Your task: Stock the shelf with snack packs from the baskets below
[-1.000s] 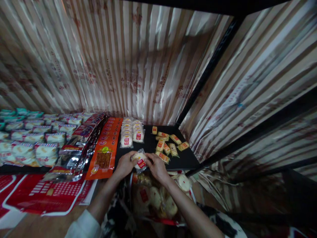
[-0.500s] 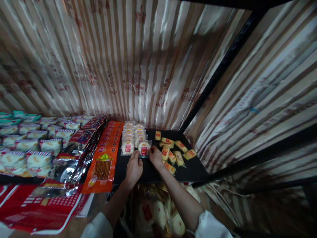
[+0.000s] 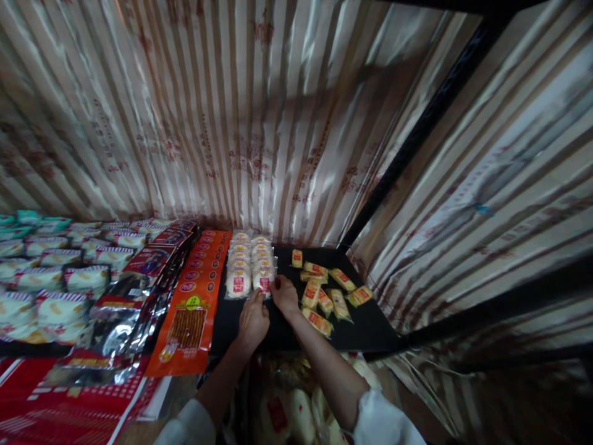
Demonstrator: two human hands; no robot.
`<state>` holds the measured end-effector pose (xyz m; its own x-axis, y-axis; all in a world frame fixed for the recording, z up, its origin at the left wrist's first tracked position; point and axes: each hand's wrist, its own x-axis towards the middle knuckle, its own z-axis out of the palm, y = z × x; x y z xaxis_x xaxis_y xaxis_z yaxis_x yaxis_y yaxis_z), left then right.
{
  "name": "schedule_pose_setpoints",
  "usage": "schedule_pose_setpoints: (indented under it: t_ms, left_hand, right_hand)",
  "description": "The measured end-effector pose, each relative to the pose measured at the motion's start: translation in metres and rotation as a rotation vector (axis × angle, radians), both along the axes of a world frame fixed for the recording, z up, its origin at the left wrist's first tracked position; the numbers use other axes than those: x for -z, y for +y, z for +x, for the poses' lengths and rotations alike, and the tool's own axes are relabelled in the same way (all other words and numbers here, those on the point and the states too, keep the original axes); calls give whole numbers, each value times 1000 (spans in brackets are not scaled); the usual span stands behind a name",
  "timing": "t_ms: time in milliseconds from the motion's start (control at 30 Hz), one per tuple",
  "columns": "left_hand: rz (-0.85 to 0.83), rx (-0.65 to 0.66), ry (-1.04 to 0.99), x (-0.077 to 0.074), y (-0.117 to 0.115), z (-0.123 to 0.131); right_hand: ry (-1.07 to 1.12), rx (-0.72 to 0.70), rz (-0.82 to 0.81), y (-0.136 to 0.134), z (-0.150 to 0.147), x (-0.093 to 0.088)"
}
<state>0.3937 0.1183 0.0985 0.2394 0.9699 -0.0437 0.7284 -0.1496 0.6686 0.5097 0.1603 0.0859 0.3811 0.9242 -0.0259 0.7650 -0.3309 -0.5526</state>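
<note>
Round white cakes in clear wrappers with red labels stand in two overlapping columns on a black shelf (image 3: 282,334). At the front of the right column is a wrapped round cake (image 3: 264,282), lined up beside the front cake of the left column (image 3: 238,283). My left hand (image 3: 253,321) has its fingers bent together at the near edge of that right-hand cake. At its right edge my right hand (image 3: 284,295) is closed, fingertips pinching the wrapper. Right of my hands lie several small yellow wrapped cakes (image 3: 311,293), scattered at different angles.
Left of the columns lies an orange snack packet (image 3: 189,327), then dark silvery packets (image 3: 120,321) and rows of striped wrapped cakes (image 3: 62,312). A red basket or bag (image 3: 69,408) is below left. More bagged cakes (image 3: 303,411) are underneath. A black post (image 3: 407,145) rises at right.
Both hands have moved slightly left with the front right cake, which now sits in line with its column and level with the cake beside it. The view has shifted a little.
</note>
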Motion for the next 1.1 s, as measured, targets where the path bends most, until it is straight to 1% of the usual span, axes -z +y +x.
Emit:
schedule_pose_setpoints:
  t_ms: [133, 300, 400, 500, 600, 700, 767, 833, 900, 1000, 1100]
  left_hand:
    - [5, 6, 16, 2, 2, 0]
    - [12, 23, 39, 3, 2, -1]
    - [34, -8, 27, 3, -3, -2]
    - [83, -46, -29, 4, -16, -4]
    - [124, 2, -110, 8, -42, -7]
    - [115, 138, -186, 18, -81, -13]
    - [74, 215, -192, 30, -111, -17]
    - [56, 191, -110, 44, -139, -21]
    - [37, 170, -26, 58, -162, -23]
    - [-35, 176, 89, 74, -182, -24]
    - [-69, 146, 147, 81, -189, -21]
  right_hand:
    - [-30, 26, 8, 1, -3, 1]
    - [-15, 38, 30, 0, -7, 1]
    - [-13, 28, 147, -11, -8, 0]
    - [49, -34, 303, -35, -9, -4]
    - [159, -140, 357, -76, -9, -7]
    - [220, -225, 370, -125, -8, -3]
    - [233, -257, 350, -159, -6, 6]
    - [220, -241, 291, -190, -4, 18]
    - [219, -235, 182, -215, -3, 30]
    - [165, -225, 22, -240, -4, 42]
    - [139, -232, -73, -249, -9, 47]
